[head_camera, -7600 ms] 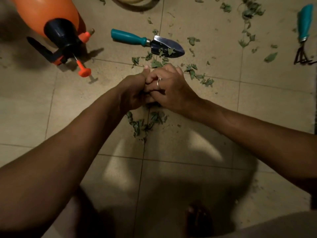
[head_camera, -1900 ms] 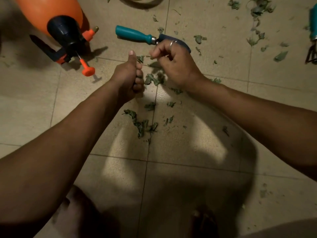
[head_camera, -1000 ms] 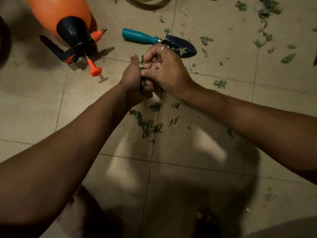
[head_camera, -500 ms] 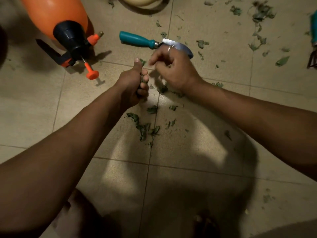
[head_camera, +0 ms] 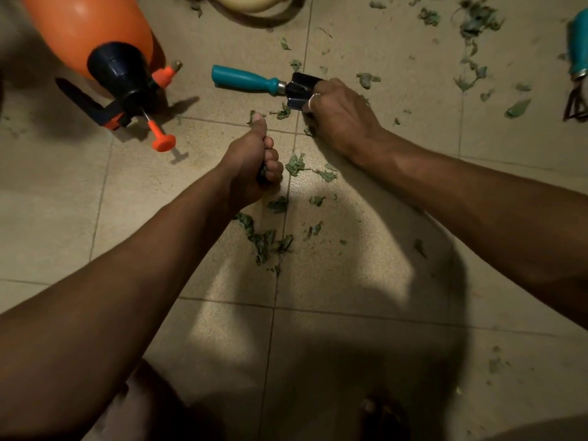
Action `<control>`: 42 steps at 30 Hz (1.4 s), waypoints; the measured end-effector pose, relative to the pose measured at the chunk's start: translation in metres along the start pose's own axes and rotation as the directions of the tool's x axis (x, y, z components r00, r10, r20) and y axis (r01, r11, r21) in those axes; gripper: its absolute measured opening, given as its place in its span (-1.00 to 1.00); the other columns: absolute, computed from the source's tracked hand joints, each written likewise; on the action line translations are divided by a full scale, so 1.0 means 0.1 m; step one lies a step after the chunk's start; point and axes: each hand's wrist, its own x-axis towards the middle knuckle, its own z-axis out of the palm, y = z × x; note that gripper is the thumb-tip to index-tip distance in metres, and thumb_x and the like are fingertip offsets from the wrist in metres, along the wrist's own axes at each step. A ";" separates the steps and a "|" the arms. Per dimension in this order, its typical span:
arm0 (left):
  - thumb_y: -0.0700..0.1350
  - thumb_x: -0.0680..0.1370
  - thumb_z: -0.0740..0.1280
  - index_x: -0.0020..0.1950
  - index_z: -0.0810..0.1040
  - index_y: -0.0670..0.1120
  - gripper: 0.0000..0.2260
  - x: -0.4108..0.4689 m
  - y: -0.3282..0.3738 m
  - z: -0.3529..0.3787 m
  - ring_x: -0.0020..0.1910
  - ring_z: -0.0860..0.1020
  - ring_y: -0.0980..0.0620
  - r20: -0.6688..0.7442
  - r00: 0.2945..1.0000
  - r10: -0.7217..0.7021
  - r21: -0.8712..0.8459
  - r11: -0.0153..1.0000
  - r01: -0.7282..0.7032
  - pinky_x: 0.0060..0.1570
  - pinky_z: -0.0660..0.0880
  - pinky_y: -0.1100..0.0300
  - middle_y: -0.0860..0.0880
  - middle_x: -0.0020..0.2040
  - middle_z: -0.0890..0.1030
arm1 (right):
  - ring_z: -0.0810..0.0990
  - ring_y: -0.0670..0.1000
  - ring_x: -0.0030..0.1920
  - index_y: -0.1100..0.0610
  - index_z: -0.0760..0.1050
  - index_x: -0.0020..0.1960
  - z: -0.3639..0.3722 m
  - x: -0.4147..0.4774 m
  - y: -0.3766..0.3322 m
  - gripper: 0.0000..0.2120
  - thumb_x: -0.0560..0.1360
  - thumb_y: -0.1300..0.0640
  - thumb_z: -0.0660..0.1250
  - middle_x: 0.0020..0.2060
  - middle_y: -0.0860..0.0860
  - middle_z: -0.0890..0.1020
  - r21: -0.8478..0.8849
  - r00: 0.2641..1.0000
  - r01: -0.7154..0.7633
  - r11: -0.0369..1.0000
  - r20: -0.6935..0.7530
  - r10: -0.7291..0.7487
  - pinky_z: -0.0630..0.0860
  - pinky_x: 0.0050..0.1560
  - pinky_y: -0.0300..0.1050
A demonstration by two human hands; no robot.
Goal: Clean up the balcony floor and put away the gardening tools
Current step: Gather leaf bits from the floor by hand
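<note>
Left hand (head_camera: 251, 168) fists gathered leaf scraps (head_camera: 294, 163) — light, crumbly, pinch them gently; right hand's (head_camera: 340, 117) grip curls down by the trowel (head_camera: 254, 81) — contents unseen.

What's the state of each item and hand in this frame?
left hand: fist shut on green leaf scraps, thumb up.
right hand: fingers curled down at the trowel blade; grasp unclear.
trowel: lying flat on the floor, blade partly covered.
sprayer: on its side.
leaf scraps: scattered over tiles.
hand rake: lying at right edge, untouched.
</note>
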 end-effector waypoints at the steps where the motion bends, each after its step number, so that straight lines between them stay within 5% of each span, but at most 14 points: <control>1: 0.25 0.69 0.10 -0.19 0.35 -0.02 -0.58 0.00 0.00 0.00 -0.46 0.27 0.11 0.000 1.000 0.001 0.004 1.000 -0.001 -0.47 0.24 0.26 0.05 -0.40 0.27 | 0.53 -0.01 -0.16 0.10 0.55 -0.01 -0.03 0.00 -0.02 -0.89 0.55 0.14 0.24 -0.04 -0.02 0.52 0.014 1.000 -0.018 1.000 0.000 0.018 0.36 -0.27 -0.23; 5: 0.24 0.69 0.10 -0.17 0.35 -0.03 -0.60 0.00 0.01 0.01 -0.47 0.26 0.12 0.009 1.000 0.012 -0.003 1.000 -0.012 -0.46 0.22 0.27 0.05 -0.39 0.27 | 0.62 -0.04 -0.14 0.09 0.65 0.05 -0.11 0.08 -0.01 -0.86 0.54 0.16 0.34 -0.04 0.02 0.66 0.193 0.982 -0.187 0.963 0.075 0.176 0.62 -0.05 -0.06; 9: 0.25 0.69 0.08 -0.16 0.37 -0.02 -0.59 0.00 0.02 0.03 -0.48 0.25 0.12 0.004 1.000 0.010 -0.038 0.999 -0.010 -0.46 0.19 0.26 0.06 -0.40 0.28 | 0.65 -0.22 -0.25 0.12 0.68 0.02 -0.31 0.05 -0.06 -0.89 0.51 0.25 0.47 -0.14 -0.05 0.69 0.602 0.956 -0.269 0.752 0.071 0.286 0.60 -0.14 -0.35; 12: 0.32 0.67 0.05 -0.14 0.44 -0.03 -0.53 -0.01 0.03 0.04 -0.46 0.24 0.13 0.035 0.999 -0.007 -0.103 0.995 0.011 -0.44 0.16 0.26 0.06 -0.37 0.29 | 0.69 -0.12 -0.27 0.23 0.62 0.04 -0.40 -0.06 -0.29 -0.85 0.48 0.31 0.49 -0.18 0.04 0.67 0.817 0.959 -0.262 0.514 0.161 0.233 0.60 -0.22 -0.26; 18: 0.32 0.68 -0.07 0.00 0.62 -0.07 -0.38 -0.07 0.10 0.15 -0.43 0.37 0.12 0.075 0.996 0.041 -0.157 0.987 -0.029 -0.42 0.20 0.25 -0.02 -0.29 0.55 | 0.64 0.12 -0.29 0.29 0.44 0.09 -0.28 -0.24 -0.71 -0.73 0.47 0.37 0.46 -0.19 0.25 0.60 0.877 0.990 -0.135 0.462 0.106 0.089 0.65 -0.29 0.04; 20: 0.27 0.70 -0.07 0.12 0.64 -0.09 -0.39 -0.12 0.10 0.17 -0.34 0.61 0.08 0.055 0.998 0.028 -0.170 0.985 -0.018 -0.38 0.44 0.27 -0.06 -0.16 0.70 | 0.65 0.17 -0.27 0.31 0.44 0.08 -0.23 -0.28 -0.71 -0.74 0.47 0.36 0.45 -0.21 0.27 0.62 0.874 0.997 -0.071 0.481 0.050 0.056 0.64 -0.27 0.08; 22: 0.23 0.72 -0.08 0.23 0.62 -0.09 -0.41 -0.16 0.09 0.14 -0.17 0.72 0.02 0.049 0.999 0.012 -0.146 0.989 -0.005 -0.29 0.61 0.17 -0.10 -0.05 0.74 | 0.66 0.02 -0.29 0.27 0.48 0.03 -0.18 -0.30 -0.68 -0.81 0.47 0.32 0.45 -0.28 0.12 0.63 0.834 1.000 -0.016 0.552 0.012 0.011 0.63 -0.26 -0.03; 27: 0.10 0.75 0.01 -0.01 0.60 -0.11 -0.55 -0.20 0.09 0.08 -0.35 0.68 0.07 0.064 0.998 0.019 -0.112 0.994 -0.011 -0.43 0.55 0.25 -0.07 -0.27 0.68 | 0.60 -0.34 -0.15 0.19 0.54 -0.03 -0.16 -0.28 -0.71 -0.88 0.47 0.28 0.44 -0.24 -0.21 0.58 0.723 0.994 0.072 0.688 0.009 -0.113 0.51 -0.11 -0.36; 31: 0.04 0.74 0.11 -0.06 0.58 -0.04 -0.66 -0.09 0.12 -0.10 -0.46 0.50 0.11 0.079 0.997 0.019 0.000 1.000 -0.019 -0.55 0.41 0.26 0.00 -0.34 0.55 | 0.71 0.11 -0.14 0.22 0.50 -0.01 -0.19 -0.26 -0.73 -0.93 0.53 0.32 0.27 -0.20 0.16 0.67 0.823 0.989 0.032 0.566 0.055 -0.136 0.66 0.02 0.12; 35: 0.17 0.71 0.10 0.03 0.51 -0.06 -0.64 -0.02 0.19 -0.22 -0.46 0.30 0.17 -0.004 1.000 0.028 0.075 0.997 -0.027 -0.60 0.24 0.32 0.03 -0.34 0.43 | 0.67 0.07 -0.14 0.25 0.50 -0.02 -0.10 -0.16 -0.76 -0.88 0.51 0.39 0.24 -0.16 0.18 0.66 0.882 0.997 0.046 0.470 -0.066 0.026 0.64 -0.02 -0.03; 38: 0.22 0.70 0.11 -0.03 0.44 -0.08 -0.61 0.01 0.17 -0.32 -0.50 0.26 0.15 -0.046 0.999 0.026 0.132 0.991 -0.019 -0.60 0.20 0.30 0.02 -0.33 0.37 | 0.56 -0.02 0.01 0.17 0.58 0.10 -0.01 0.02 -0.73 -0.79 0.49 0.29 0.29 0.05 0.07 0.57 0.661 0.989 0.080 0.746 -0.149 0.026 0.54 0.08 -0.14; 40: 0.23 0.70 0.10 -0.06 0.40 -0.06 -0.62 0.03 0.13 -0.39 -0.50 0.24 0.13 -0.085 0.996 0.012 0.117 0.993 -0.002 -0.58 0.18 0.29 0.03 -0.36 0.34 | 0.44 -0.04 0.21 0.08 0.55 0.29 0.06 0.10 -0.70 -0.68 0.55 0.13 0.30 0.25 0.03 0.47 0.373 0.992 0.119 0.920 -0.002 -0.127 0.41 0.24 -0.19; 42: 0.22 0.71 0.08 -0.13 0.37 -0.04 -0.61 0.05 0.10 -0.43 -0.49 0.24 0.12 -0.113 0.994 0.010 0.076 0.997 -0.002 -0.59 0.18 0.30 0.02 -0.39 0.31 | 0.43 0.02 0.25 0.04 0.51 0.31 0.12 0.11 -0.72 -0.70 0.59 0.07 0.27 0.30 0.04 0.44 0.205 0.972 0.186 0.961 0.106 -0.211 0.43 0.25 -0.05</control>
